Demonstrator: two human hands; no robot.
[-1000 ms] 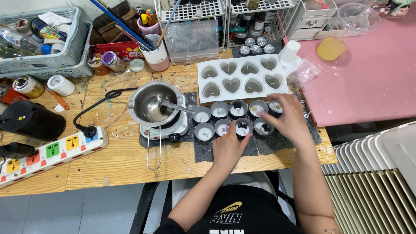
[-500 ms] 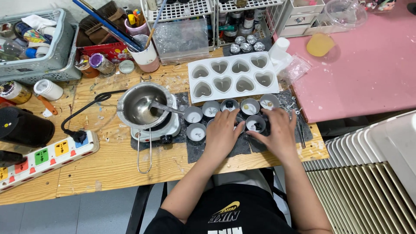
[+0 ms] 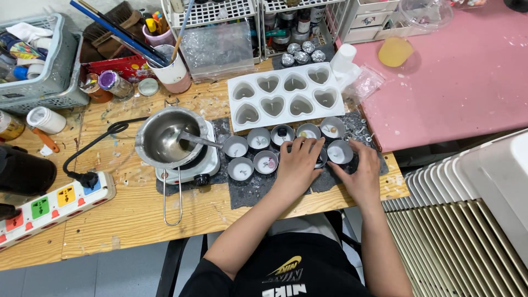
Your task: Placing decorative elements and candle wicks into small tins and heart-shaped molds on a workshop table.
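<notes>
The left hand [image 3: 297,162] lies flat, fingers spread, over a small round metal candle cup [image 3: 320,158] on the dark mat [image 3: 247,190]; its grip is loose and whether it pinches the cup's rim cannot be told. The right hand [image 3: 363,173] rests open just at the cup's 3 o'clock, fingertips touching a neighbouring cup [image 3: 340,152].

The cups stand crowded, so a sideways nudge could tip one into the next and spill its wax. At 9 o'clock the melting pot [image 3: 165,137] on its small hot plate [image 3: 192,168] sits near; a sweeping forearm might catch the spoon handle [image 3: 201,140]. The white heart mould [image 3: 286,96] closes off 12 o'clock. Open room is toward 6 o'clock, though the table edge [image 3: 330,198] lies close there.
</notes>
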